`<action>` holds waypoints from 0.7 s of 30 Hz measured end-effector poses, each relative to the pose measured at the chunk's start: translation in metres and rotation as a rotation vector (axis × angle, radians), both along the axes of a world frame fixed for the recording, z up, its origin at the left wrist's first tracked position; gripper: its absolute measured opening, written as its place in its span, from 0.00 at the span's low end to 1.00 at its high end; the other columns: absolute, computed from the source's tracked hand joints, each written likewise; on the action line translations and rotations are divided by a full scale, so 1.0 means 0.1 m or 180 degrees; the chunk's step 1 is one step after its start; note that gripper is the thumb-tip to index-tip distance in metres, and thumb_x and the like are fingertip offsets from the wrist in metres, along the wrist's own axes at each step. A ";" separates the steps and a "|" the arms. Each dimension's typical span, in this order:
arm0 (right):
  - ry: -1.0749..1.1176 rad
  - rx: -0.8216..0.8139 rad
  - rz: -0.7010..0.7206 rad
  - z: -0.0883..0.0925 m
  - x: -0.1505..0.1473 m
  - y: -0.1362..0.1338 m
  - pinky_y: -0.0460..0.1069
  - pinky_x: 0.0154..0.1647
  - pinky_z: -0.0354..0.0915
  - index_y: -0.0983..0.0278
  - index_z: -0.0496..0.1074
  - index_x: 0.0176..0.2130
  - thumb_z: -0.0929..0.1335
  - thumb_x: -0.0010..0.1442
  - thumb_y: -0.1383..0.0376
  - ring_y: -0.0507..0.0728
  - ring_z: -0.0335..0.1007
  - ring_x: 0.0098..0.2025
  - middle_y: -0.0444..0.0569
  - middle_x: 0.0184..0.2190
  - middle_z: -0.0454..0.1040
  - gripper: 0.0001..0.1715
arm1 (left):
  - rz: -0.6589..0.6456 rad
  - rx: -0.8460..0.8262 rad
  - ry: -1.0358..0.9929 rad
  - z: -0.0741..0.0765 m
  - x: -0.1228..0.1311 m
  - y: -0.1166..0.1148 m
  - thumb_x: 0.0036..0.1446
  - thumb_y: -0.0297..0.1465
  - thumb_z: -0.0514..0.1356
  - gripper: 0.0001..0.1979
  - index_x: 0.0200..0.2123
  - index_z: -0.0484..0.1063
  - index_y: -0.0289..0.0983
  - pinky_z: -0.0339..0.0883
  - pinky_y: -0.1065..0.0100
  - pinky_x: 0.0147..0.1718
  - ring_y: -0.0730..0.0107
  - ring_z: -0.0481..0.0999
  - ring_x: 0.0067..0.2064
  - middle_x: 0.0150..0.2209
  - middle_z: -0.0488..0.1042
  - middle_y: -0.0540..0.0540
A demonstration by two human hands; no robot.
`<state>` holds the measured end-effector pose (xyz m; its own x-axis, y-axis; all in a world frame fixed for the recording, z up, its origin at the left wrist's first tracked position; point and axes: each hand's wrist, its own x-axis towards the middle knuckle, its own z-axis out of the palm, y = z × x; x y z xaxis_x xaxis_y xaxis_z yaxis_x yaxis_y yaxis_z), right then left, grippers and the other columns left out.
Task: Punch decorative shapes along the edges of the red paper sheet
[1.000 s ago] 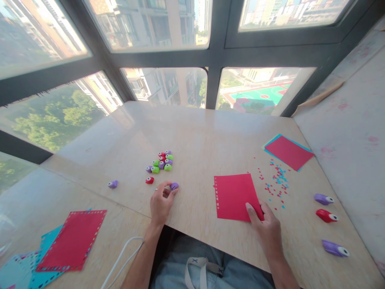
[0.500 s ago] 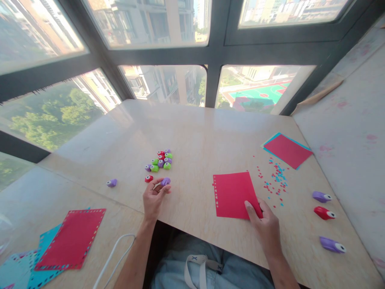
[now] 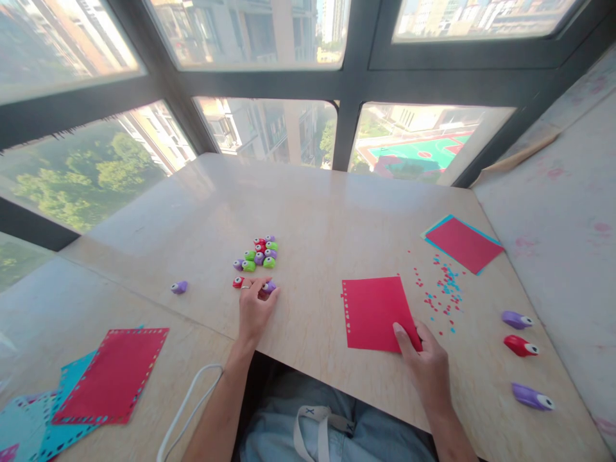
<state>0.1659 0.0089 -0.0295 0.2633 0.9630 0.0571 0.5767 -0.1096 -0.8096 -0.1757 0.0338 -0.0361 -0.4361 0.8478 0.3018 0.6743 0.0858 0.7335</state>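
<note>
Small purple punch [image 3: 270,287] is being pinched in the left hand [image 3: 254,311], thumb and fingers closed narrow around it; whether it is being rested on the table [image 3: 317,218] can't be told. Red punch [image 3: 237,282] is being seen just beside those fingers, punch cluster [image 3: 259,258] just beyond. Red sheet [image 3: 375,314], holed along its left edge, is being gripped near its lower-right corner by the right hand [image 3: 427,356], thumb on top. Paper bits [image 3: 448,282] are being seen scattered right of the sheet.
</note>
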 end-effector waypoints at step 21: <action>0.0065 0.0037 0.0062 0.05 -0.03 0.01 0.51 0.34 0.66 0.63 0.71 0.33 0.66 0.58 0.46 0.59 0.71 0.31 0.51 0.30 0.77 0.22 | 0.0600 0.0107 0.0534 -0.04 -0.03 0.22 0.56 0.27 0.55 0.16 0.47 0.73 0.36 0.72 0.58 0.41 0.54 0.73 0.48 0.51 0.69 0.36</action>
<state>0.1631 0.0094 -0.0245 0.2457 0.9673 0.0633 0.5620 -0.0890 -0.8223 -0.1787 0.0563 -0.0398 -0.5270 0.7444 0.4100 0.7612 0.1990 0.6172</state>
